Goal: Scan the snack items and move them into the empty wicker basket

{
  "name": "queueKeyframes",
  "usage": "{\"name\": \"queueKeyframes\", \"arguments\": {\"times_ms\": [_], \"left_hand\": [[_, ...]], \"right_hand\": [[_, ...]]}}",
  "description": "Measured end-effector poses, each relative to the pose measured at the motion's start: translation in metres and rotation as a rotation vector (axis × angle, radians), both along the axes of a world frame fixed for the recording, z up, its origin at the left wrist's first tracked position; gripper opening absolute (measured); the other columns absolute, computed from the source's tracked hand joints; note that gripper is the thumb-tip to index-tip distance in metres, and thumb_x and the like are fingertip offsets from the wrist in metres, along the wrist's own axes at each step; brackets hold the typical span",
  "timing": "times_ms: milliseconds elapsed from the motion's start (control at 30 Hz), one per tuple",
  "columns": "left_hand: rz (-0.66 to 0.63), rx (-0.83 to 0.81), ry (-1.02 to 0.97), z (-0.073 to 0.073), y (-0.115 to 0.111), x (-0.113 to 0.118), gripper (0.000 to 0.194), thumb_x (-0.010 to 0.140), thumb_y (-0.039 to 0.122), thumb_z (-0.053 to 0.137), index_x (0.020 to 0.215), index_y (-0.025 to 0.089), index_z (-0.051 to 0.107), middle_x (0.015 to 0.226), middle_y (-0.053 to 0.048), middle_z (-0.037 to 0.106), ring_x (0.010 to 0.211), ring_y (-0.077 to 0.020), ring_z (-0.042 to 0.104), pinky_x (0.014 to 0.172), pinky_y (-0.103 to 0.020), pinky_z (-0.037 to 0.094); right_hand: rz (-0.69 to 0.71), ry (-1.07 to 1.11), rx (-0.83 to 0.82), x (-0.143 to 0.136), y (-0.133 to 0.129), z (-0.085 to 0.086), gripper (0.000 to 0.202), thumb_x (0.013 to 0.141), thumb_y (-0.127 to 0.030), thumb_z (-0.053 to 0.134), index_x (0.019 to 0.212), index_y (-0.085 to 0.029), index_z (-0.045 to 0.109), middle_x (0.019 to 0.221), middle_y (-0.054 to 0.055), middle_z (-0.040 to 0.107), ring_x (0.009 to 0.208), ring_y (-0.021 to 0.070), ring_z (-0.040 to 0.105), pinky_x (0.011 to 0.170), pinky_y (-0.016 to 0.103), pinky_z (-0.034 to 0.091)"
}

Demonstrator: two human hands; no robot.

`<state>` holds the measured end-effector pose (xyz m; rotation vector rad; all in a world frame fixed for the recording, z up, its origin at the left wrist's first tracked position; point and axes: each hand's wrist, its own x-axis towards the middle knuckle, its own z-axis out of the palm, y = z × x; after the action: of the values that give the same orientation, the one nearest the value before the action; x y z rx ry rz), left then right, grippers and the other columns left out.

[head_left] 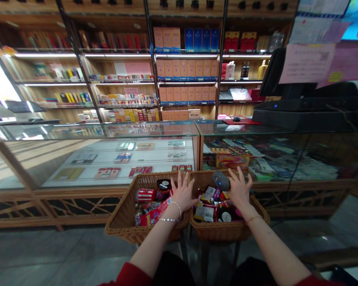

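Two wicker baskets stand side by side before the counter. My left hand [182, 194] has its fingers spread over the right part of the left basket [119, 214], beside a pink-red packet [155, 214] and a red-and-white striped item [146, 195]. Over the right basket [226, 232] is my right hand [239, 186], fingers apart, its thumb side next to a dark grey rounded object [221, 180]; whether they touch is unclear. Below lie a packet with a barcode label [205, 213], a purple packet [216, 194] and a black item with a white round label [226, 217].
Behind the baskets runs a glass display counter [122, 129] with a wooden base. A monitor [273, 71] and a red mat [241, 120] are on its right part. Stocked shelves [186, 55] line the wall. A dark cable [301, 159] hangs at the right.
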<state>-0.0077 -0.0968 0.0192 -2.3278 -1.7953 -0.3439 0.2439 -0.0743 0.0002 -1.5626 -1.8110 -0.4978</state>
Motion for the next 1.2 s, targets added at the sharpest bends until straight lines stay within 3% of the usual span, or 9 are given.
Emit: {"name": "queueKeyframes", "arguments": {"times_ms": [267, 467, 700, 867, 1067, 1200], "left_hand": [[-0.199, -0.159, 0.139, 0.001, 0.003, 0.014, 0.049, 0.069, 0.054, 0.076, 0.116, 0.039, 0.071, 0.154, 0.000, 0.047, 0.152, -0.0448, 0.003, 0.106, -0.082, -0.016], [-0.240, -0.266, 0.322, 0.004, 0.007, 0.025, 0.031, 0.067, 0.044, 0.079, 0.096, 0.036, 0.077, 0.117, -0.003, 0.076, 0.148, -0.0405, 0.028, 0.108, -0.080, -0.016], [-0.304, -0.320, 0.423, -0.007, 0.017, 0.037, 0.028, 0.066, 0.038, 0.078, 0.093, 0.030, 0.077, 0.111, -0.006, 0.077, 0.140, -0.0428, 0.041, 0.106, -0.082, -0.014], [-0.334, -0.320, 0.470, -0.019, 0.021, 0.040, 0.041, 0.062, 0.043, 0.080, 0.101, 0.030, 0.075, 0.111, -0.008, 0.077, 0.136, -0.0417, 0.047, 0.109, -0.080, -0.013], [-0.371, -0.232, 0.442, -0.041, 0.022, 0.046, 0.019, 0.071, 0.027, 0.069, 0.089, 0.025, 0.077, 0.095, -0.009, 0.079, 0.123, -0.0375, 0.058, 0.112, -0.073, -0.018], [-0.363, -0.139, 0.517, -0.048, 0.019, 0.049, 0.021, 0.078, 0.020, 0.058, 0.085, 0.022, 0.077, 0.087, -0.010, 0.079, 0.109, -0.0345, 0.064, 0.116, -0.070, -0.015]], "right_hand": [[-0.009, 0.015, 0.007, 0.012, 0.002, -0.010, 0.035, 0.075, -0.010, 0.050, 0.102, -0.020, 0.070, 0.142, 0.008, 0.059, 0.145, 0.0302, 0.028, 0.115, 0.061, 0.009], [0.011, 0.035, 0.016, 0.011, 0.002, -0.017, 0.036, 0.071, -0.008, 0.053, 0.101, -0.020, 0.070, 0.141, 0.008, 0.060, 0.145, 0.0306, 0.030, 0.115, 0.061, 0.010], [0.047, 0.046, 0.046, 0.014, 0.000, -0.018, 0.032, 0.074, -0.011, 0.055, 0.101, -0.021, 0.069, 0.140, 0.009, 0.060, 0.144, 0.0325, 0.032, 0.114, 0.064, 0.012], [0.050, 0.078, 0.020, 0.014, -0.002, -0.016, 0.037, 0.070, -0.010, 0.056, 0.103, -0.021, 0.068, 0.142, 0.008, 0.059, 0.146, 0.0325, 0.030, 0.115, 0.064, 0.011], [0.032, 0.083, 0.013, 0.013, 0.000, -0.018, 0.037, 0.073, -0.009, 0.052, 0.103, -0.021, 0.069, 0.142, 0.007, 0.059, 0.146, 0.0305, 0.030, 0.116, 0.062, 0.009], [0.038, 0.080, 0.018, 0.014, 0.000, -0.020, 0.038, 0.072, -0.010, 0.053, 0.104, -0.021, 0.069, 0.142, 0.007, 0.059, 0.146, 0.0311, 0.030, 0.116, 0.063, 0.009]]}}
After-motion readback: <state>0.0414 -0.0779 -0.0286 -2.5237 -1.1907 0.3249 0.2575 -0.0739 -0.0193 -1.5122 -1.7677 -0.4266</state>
